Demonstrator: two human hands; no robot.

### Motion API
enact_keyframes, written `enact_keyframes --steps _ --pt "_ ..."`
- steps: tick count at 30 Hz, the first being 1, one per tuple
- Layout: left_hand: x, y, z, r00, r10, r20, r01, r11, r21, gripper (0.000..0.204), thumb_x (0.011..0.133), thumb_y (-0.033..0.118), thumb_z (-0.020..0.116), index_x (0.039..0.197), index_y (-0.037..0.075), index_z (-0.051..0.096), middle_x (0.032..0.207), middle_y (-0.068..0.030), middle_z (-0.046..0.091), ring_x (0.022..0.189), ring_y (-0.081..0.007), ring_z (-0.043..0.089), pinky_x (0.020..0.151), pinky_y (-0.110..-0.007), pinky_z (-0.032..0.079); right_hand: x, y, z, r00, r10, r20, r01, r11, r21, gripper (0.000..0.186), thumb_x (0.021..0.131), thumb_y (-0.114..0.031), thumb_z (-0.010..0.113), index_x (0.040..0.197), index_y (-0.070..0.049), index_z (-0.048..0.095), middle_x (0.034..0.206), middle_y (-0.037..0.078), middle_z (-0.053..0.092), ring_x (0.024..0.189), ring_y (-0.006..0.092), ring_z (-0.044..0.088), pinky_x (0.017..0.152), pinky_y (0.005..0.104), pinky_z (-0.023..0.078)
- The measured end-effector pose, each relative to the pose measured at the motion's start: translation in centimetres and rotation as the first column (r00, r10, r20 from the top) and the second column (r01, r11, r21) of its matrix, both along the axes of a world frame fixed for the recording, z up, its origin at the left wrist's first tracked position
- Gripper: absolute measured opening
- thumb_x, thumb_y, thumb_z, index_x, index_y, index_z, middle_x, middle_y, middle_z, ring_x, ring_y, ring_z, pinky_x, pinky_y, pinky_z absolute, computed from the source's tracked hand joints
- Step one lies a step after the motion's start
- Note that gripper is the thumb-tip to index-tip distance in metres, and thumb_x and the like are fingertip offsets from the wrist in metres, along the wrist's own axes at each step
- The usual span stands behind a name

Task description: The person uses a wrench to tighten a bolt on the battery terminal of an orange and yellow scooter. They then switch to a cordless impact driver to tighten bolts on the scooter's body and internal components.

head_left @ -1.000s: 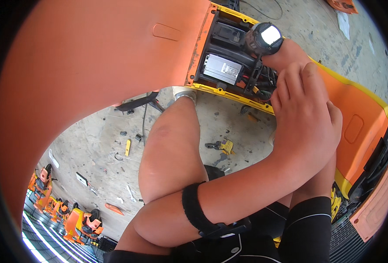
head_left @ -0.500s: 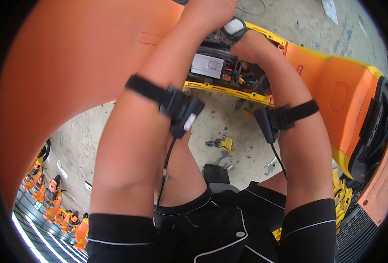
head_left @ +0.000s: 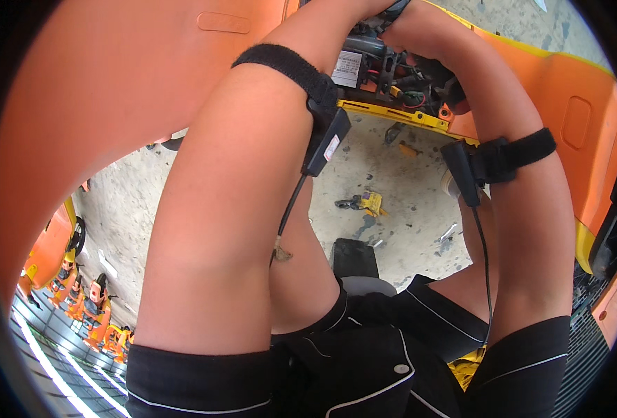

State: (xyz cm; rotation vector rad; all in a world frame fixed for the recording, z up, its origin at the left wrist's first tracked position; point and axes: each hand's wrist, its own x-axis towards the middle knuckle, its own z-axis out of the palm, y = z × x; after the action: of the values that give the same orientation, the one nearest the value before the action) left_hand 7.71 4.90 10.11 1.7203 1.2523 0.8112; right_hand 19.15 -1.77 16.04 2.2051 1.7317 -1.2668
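Observation:
My left forearm (head_left: 308, 42) reaches to the top edge, where the hand leaves the picture. My right hand (head_left: 411, 31) is bent inward over the open bay of an orange vehicle-like body, its fingers hidden. Beside it is a black-rimmed thing (head_left: 392, 12), cut off by the top edge; what it is I cannot tell. Below lie a silver box with a white label (head_left: 347, 67), a bundle of wires (head_left: 413, 97) and dark parts. A yellow rim (head_left: 385, 111) edges the bay. Whether either hand grips anything is not visible.
Large orange body panels (head_left: 113, 83) curve at left, and another orange panel (head_left: 576, 118) stands at right. On the grey concrete floor lies a small yellow-and-black part (head_left: 371, 203). A row of orange machines (head_left: 92, 313) stands far left. Black strapped devices (head_left: 326, 143) with cables sit on both arms.
The view has shifted, so the bay and both forearms sit higher in the picture. My left hand has passed out at the top edge, and less of the round black-rimmed thing shows.

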Motion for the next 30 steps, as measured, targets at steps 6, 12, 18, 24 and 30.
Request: enact_keyframes --steps 6,12,18,24,30 --pt "-0.9 -0.1 0.4 0.999 0.018 0.041 -0.018 1.0 0.002 0.035 0.087 0.028 0.056 0.09 -0.003 0.073 0.09 -0.0277 0.071 0.085 -0.0413 0.07 0.079 -0.046 0.054 -0.2 0.8 -0.1 0.996 0.071 0.048 -0.071 0.997 0.005 0.02 0.08 -0.009 0.062 0.093 0.001 0.073 0.077 0.015 0.074 0.062 0.0248 0.072 0.059 0.0377 0.058" --pt "-0.9 -0.5 0.5 0.99 0.053 0.127 -0.037 0.992 -0.12 0.036 0.088 0.028 0.056 0.09 -0.003 0.074 0.088 -0.0239 0.073 0.082 -0.0354 0.07 0.077 -0.044 0.054 0.3 1.5 -3.2 0.978 0.209 0.005 -0.209 0.977 0.042 0.017 0.079 -0.013 0.067 0.082 0.003 0.072 0.073 0.013 0.072 0.057 0.0224 0.069 0.056 0.0373 0.057" --pt "-1.7 0.2 -1.1 0.995 0.038 0.088 -0.034 0.998 -0.043 0.037 0.087 0.03 0.056 0.09 -0.002 0.074 0.089 -0.0247 0.073 0.086 -0.0353 0.07 0.081 -0.043 0.054 0.1 0.6 -1.6 0.978 0.181 -0.101 -0.177 0.983 0.049 0.022 0.073 -0.017 0.069 0.079 0.003 0.07 0.071 0.011 0.068 0.057 0.0217 0.067 0.056 0.0364 0.052" --pt "-2.9 -0.2 -0.9 0.995 0.067 0.071 -0.064 0.997 -0.043 0.037 0.087 0.031 0.055 0.091 0.0 0.075 0.092 -0.0255 0.073 0.09 -0.0382 0.07 0.084 -0.044 0.054 -1.4 0.7 -1.1 0.981 0.194 -0.014 -0.193 0.98 0.043 0.021 0.077 -0.016 0.065 0.083 0.003 0.072 0.074 0.014 0.072 0.059 0.0236 0.07 0.058 0.0379 0.057" --pt "-1.8 -0.3 -0.6 0.991 0.098 0.092 -0.09 0.992 -0.087 0.041 0.088 0.035 0.053 0.092 0.0 0.075 0.095 -0.0265 0.072 0.096 -0.0414 0.07 0.087 -0.047 0.053 -0.6 0.5 -1.1 0.989 0.138 -0.045 -0.136 0.99 0.044 0.02 0.076 -0.015 0.067 0.077 0.004 0.071 0.071 0.013 0.071 0.056 0.0235 0.069 0.056 0.0369 0.057"
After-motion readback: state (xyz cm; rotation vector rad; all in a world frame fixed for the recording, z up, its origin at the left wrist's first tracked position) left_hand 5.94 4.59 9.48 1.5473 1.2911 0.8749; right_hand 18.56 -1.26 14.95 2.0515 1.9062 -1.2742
